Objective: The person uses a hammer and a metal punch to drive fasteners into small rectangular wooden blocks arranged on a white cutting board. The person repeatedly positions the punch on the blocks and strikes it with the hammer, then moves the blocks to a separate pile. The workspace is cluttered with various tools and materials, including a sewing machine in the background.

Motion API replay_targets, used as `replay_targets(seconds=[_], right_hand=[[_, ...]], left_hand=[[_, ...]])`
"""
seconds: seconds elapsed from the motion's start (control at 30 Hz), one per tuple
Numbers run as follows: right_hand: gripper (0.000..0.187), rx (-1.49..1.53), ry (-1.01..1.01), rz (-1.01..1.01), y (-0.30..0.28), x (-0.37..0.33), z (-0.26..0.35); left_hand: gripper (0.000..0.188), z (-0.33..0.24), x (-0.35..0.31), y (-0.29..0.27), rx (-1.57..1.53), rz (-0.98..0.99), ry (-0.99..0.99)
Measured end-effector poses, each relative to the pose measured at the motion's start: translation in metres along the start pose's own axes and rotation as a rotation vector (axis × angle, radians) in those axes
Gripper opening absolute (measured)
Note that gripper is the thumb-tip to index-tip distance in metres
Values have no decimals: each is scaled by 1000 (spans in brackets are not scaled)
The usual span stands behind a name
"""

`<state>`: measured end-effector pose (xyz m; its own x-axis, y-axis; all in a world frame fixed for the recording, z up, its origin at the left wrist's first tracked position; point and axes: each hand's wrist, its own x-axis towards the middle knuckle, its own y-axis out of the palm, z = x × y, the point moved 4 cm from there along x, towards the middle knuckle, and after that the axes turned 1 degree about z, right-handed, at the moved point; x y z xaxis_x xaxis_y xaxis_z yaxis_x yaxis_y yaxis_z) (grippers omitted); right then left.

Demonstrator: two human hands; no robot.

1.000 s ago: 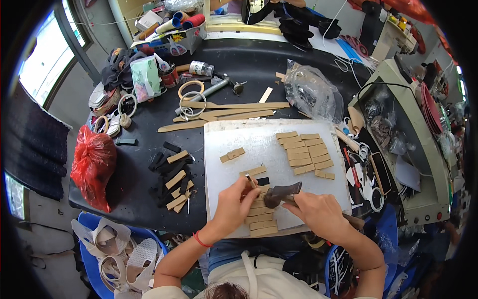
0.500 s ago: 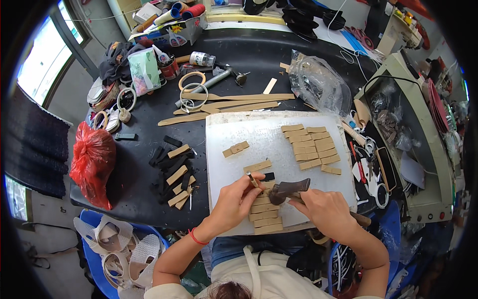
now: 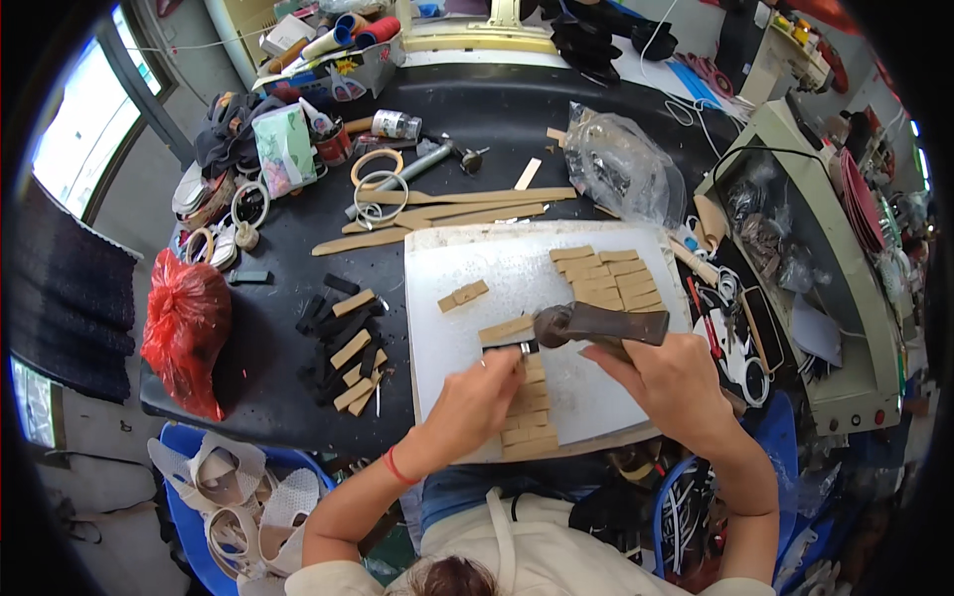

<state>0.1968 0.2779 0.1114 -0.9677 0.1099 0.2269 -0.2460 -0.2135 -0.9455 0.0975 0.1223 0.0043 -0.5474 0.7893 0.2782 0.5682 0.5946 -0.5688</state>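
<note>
My left hand [image 3: 475, 397] is closed around a small metal rod like a hand punch [image 3: 526, 348], mostly hidden by the fingers. It rests over a black strip [image 3: 493, 347] and the top of a column of tan strips [image 3: 530, 420] on a white board [image 3: 586, 407]. My right hand [image 3: 676, 382] grips a hammer, its dark head [image 3: 616, 323] raised just above and to the right of the punch. One tan strip [image 3: 507, 329] lies beyond my left fingers. Another tan piece [image 3: 463, 296] sits farther left, and rows of tan strips [image 3: 596, 268] lie at the board's far right.
Left of the board is a pile of black and tan strips [image 3: 343, 348]. A red plastic bag [image 3: 186, 333] stands at the table's left. Long tan strips [image 3: 477, 199], metal rings [image 3: 381, 204] and a clear plastic bag [image 3: 626, 169] lie beyond. Blue bins [image 3: 189, 507] flank me below.
The hammer has been lifted and moved farther from me with my right hand. My left hand has shifted slightly, and the punch has gone from slanted to largely hidden. The view has moved a little.
</note>
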Motion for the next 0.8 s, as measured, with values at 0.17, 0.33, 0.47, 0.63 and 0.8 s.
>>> replay_targets(seconds=[0.17,0.33,0.47,0.63,0.8], right_hand=[[26,68,125,-138,18,-44,-26],[23,158,165,-97,31,-69,-24],[27,184,103,6,41,-66,-12],[25,166,92,52,47,-66,-11],[23,217,104,-4,38,-76,-14]], left_hand=[[8,5,4,-7,-434,-31,-238],[22,-8,-19,-10,-516,-141,-270],[20,1,-23,8,-675,-99,-350],[16,13,-24,15,-721,-73,-427],[17,-29,-44,5,-595,53,-276]])
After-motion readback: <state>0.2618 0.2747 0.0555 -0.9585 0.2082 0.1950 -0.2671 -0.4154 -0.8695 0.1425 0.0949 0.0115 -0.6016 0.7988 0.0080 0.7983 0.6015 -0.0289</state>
